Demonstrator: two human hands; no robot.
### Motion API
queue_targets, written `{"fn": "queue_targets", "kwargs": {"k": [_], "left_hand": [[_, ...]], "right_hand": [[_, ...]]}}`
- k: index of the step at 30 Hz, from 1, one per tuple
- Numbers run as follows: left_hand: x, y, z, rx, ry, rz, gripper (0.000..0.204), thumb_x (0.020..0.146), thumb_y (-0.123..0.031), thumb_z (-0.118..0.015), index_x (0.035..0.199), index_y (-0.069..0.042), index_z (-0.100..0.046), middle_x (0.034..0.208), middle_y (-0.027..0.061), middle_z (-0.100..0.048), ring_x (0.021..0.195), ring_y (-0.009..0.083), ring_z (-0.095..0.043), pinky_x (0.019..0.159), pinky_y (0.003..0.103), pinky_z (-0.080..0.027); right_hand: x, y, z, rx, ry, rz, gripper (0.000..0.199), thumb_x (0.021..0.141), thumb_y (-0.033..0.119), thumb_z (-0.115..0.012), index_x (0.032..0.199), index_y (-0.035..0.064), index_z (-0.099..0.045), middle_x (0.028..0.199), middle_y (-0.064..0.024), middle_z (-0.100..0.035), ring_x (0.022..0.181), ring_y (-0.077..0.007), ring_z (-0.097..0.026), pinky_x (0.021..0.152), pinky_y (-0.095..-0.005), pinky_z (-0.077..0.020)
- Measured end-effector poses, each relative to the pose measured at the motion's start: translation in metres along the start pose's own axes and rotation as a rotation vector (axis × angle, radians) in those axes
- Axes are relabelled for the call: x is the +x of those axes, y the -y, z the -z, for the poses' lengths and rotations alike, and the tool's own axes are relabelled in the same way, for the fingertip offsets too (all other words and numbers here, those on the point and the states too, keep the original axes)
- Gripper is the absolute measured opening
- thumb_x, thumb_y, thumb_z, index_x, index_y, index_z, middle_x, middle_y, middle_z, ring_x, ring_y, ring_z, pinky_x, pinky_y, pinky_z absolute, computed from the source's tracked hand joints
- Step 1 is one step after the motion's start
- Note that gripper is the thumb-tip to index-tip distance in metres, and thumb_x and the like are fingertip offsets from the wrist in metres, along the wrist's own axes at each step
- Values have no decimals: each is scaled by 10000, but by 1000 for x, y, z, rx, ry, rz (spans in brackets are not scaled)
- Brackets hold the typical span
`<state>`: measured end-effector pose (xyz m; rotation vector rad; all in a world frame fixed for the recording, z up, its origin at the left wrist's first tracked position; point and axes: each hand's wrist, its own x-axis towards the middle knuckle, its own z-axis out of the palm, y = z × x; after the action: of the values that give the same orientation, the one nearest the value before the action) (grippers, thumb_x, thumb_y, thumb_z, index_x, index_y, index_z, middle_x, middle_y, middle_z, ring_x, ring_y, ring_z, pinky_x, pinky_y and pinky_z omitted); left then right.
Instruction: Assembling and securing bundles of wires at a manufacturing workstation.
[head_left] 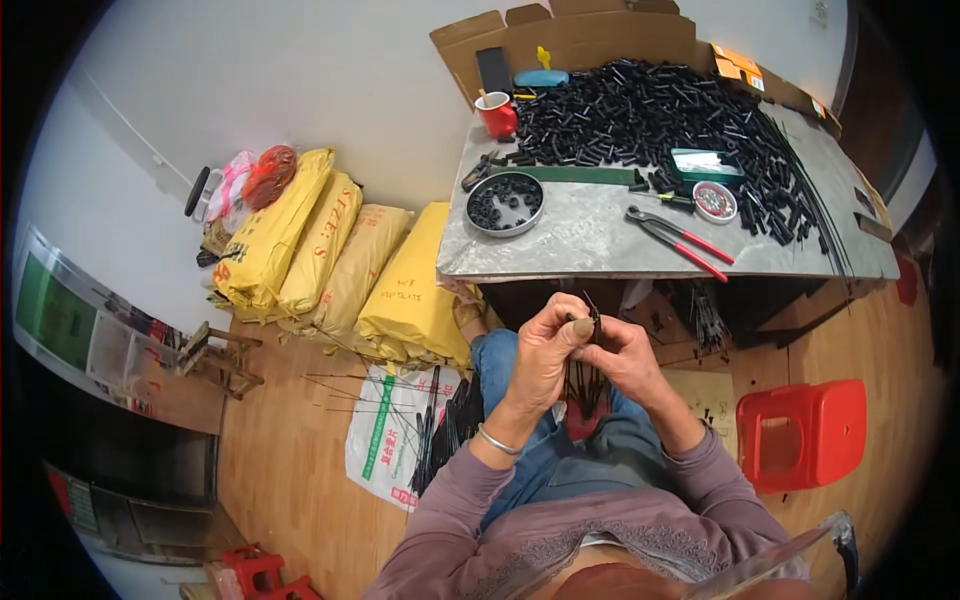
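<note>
My left hand (548,350) and my right hand (622,362) meet in front of the table edge, over my lap. Between the fingertips of both is a small thin black part (596,325), upright, its exact kind too small to tell. The fingers of each hand are pinched closed on it. Below the hands, a bunch of thin dark rods (582,388) stands between my knees, partly covered by the wrists. On the table just beyond lie red-handled pliers (685,243). A round metal tin (507,204) holds several small black rings.
A large heap of short black tubes (640,110) covers the table's back (590,245). Nearby are a red mug (497,116), a green box (708,165) and a small round dish (714,202). Yellow sacks (415,290) stand left; a red stool (803,436) stands right. Black rods (450,420) lie by my left leg.
</note>
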<state>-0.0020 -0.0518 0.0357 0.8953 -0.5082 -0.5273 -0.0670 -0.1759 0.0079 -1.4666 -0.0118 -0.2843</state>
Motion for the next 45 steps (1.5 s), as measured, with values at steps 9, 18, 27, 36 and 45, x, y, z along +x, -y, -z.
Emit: {"fn": "queue_targets", "kwargs": {"k": [9, 18, 27, 36, 45], "left_hand": [[97, -22, 74, 727, -183, -66, 294, 907, -317, -607, 974, -33, -647, 812, 22, -606, 730, 116, -575, 674, 265, -469], [210, -2, 147, 1866, -86, -263, 212, 708, -165, -727, 895, -68, -705, 917, 153, -591, 908, 310, -588, 768, 431, -484], [198, -25, 105, 1416, -184, -298, 265, 888, -295, -607, 881, -31, -607, 802, 101, -646, 726, 224, -621, 638, 363, -480], [100, -37, 54, 306, 96, 472, 235, 930, -228, -592, 1077, -45, -597, 866, 38, -648, 722, 102, -601, 652, 227, -455], [63, -47, 56, 153, 100, 554, 267, 906, -223, -620, 1089, -29, -616, 865, 34, -647, 761, 116, -611, 680, 269, -495]], "right_hand": [[21, 1, 3, 132, 62, -138, 117, 815, 86, -707, 862, 10, -631, 791, 22, -617, 756, -55, -551, 702, -224, -459], [38, -20, 9, 271, 103, -264, 127, 822, 83, -690, 910, 8, -637, 841, -11, -643, 779, -84, -579, 727, -248, -474], [56, -32, 25, 204, 58, -279, 142, 849, 131, -642, 917, 8, -626, 822, -32, -654, 761, -99, -594, 711, -254, -479], [50, -31, 20, 344, 109, -235, 152, 876, 150, -645, 864, 11, -585, 761, -68, -645, 659, -106, -594, 612, -245, -482], [37, -21, 9, 376, 149, -231, 159, 867, 151, -661, 840, 19, -576, 724, -61, -624, 630, -112, -588, 593, -245, -474]]}}
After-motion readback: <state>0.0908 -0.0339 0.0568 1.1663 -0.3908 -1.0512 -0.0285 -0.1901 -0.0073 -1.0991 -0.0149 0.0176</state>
